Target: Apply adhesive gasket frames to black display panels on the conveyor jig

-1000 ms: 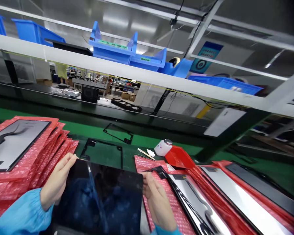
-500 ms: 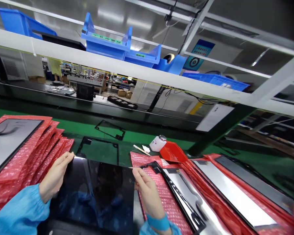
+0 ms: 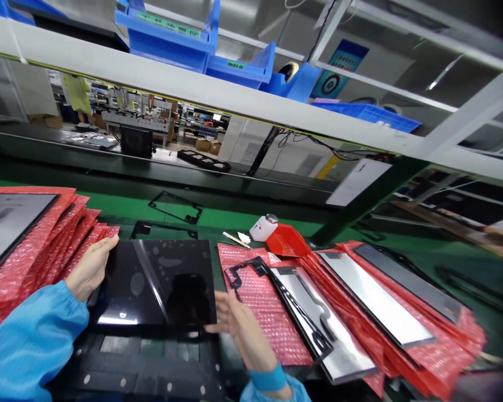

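Observation:
A glossy black display panel (image 3: 159, 279) is tilted in front of me, with reflections and smudges on its face. My left hand (image 3: 93, 268) is closed on its left edge near the upper corner. At the lower right corner, my right hand (image 3: 243, 329) holds the edge with fingers spread; the fingers behind the panel are hidden. Beneath and nearer to me lies a black backing plate (image 3: 146, 371) with rectangular openings and several round pale spots. A thin black frame (image 3: 167, 228) lies just beyond the panel.
Red bubble-wrap sleeves (image 3: 79, 234) are stacked at left. More sleeves with silver-backed panels (image 3: 377, 296) lie at right, beside a loose black bracket (image 3: 295, 307). A white bottle (image 3: 264, 227) and red tray (image 3: 288, 240) stand behind. Blue bins (image 3: 167, 39) sit on the overhead shelf.
The panel has tipped, so its lower edge and the backing plate beneath now show. My right hand has slid down from its upper right corner to the lower right, fingers spreading.

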A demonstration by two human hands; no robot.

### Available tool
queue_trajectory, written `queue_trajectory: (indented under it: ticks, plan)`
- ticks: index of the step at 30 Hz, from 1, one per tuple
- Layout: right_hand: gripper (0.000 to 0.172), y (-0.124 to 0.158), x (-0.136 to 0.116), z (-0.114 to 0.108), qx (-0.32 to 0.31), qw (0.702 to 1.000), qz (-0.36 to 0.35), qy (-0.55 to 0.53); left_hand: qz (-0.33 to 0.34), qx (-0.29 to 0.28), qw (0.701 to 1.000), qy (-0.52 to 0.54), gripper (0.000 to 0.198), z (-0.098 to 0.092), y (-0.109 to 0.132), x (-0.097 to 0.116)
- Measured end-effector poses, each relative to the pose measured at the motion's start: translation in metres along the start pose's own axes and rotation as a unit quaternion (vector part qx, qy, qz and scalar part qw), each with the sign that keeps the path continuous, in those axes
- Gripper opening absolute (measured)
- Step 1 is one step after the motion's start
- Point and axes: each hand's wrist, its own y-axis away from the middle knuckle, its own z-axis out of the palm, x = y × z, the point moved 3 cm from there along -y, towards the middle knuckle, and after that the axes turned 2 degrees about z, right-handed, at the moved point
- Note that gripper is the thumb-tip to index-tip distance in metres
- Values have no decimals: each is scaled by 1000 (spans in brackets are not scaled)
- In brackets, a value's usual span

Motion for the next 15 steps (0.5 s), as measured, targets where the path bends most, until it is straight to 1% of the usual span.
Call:
queue_trajectory:
  ticks: [2,5,12,15]
  plan:
    - [59,8,10,0,-18,1000,17,-10,-9,-3,1000,4,32,0,-7,-2]
    - [55,12,16,2,-19,1000,8,-21,-22,-3,1000,7,34,0,-13,-5]
    - [50,5,16,7,-11,999,6,-37,-82,-25,996,9,30,-1,-16,-9]
    - [43,1,16,7,6,999,10,-44,-101,-33,994,13,26,-1,-14,-9]
